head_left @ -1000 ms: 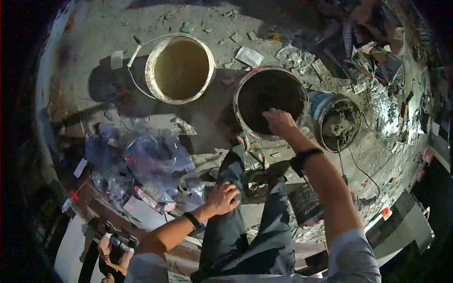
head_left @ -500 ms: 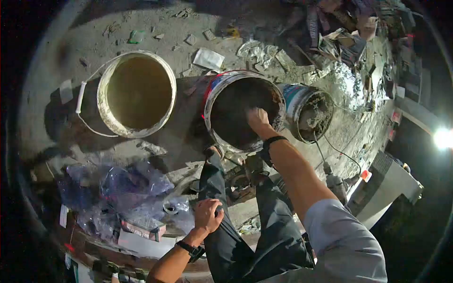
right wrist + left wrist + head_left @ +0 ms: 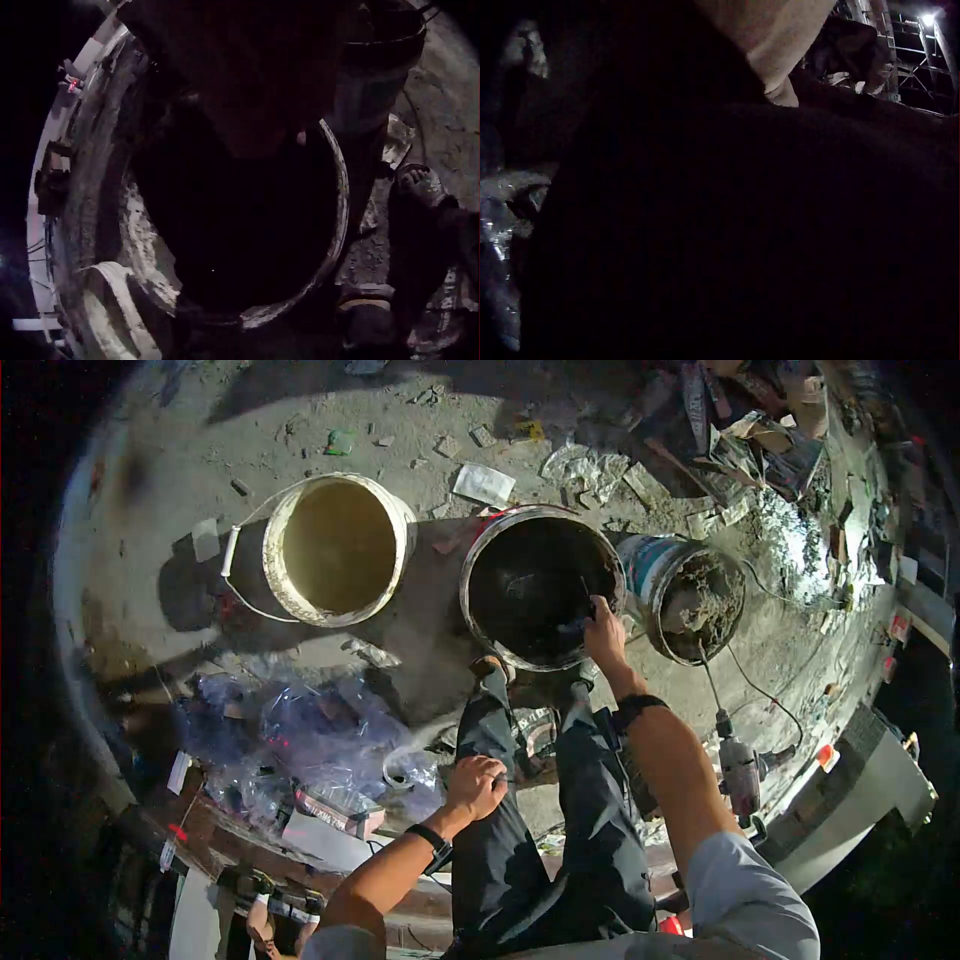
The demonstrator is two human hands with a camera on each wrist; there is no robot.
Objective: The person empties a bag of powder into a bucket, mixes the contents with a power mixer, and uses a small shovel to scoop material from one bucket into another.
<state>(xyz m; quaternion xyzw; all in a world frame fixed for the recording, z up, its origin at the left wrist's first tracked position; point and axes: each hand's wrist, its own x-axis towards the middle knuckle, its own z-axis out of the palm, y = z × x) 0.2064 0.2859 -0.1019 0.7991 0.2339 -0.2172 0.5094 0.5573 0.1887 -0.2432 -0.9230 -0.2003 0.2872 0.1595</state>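
Observation:
In the head view my right hand (image 3: 604, 638) is over the near right part of the dark-filled middle bucket (image 3: 468, 610). Its fingers curl round a slim, dark-handled tool (image 3: 588, 592); shadow and blur leave me unable to tell its kind. The right wrist view shows the bucket's crusted rim (image 3: 341, 187), with the hand in deep shadow above the opening. My left hand (image 3: 476, 788) rests on the left knee, fingers loosely bent, holding nothing. Most of the left wrist view is black, with part of that hand (image 3: 780, 45) at the top.
A white bucket (image 3: 403, 540) of murky liquid stands on the left. To the right is a smaller bucket (image 3: 640, 570) with grey mix and a mixer drill (image 3: 740, 775) leaning from it. Clear plastic sheeting (image 3: 310, 730) lies by the left leg, and debris (image 3: 740, 450) covers the far right.
My right hand has drawn back from the middle of the bucket towards its near right rim, and a slim tool now shows in it. The left hand stays on the knee. The head view has shifted.

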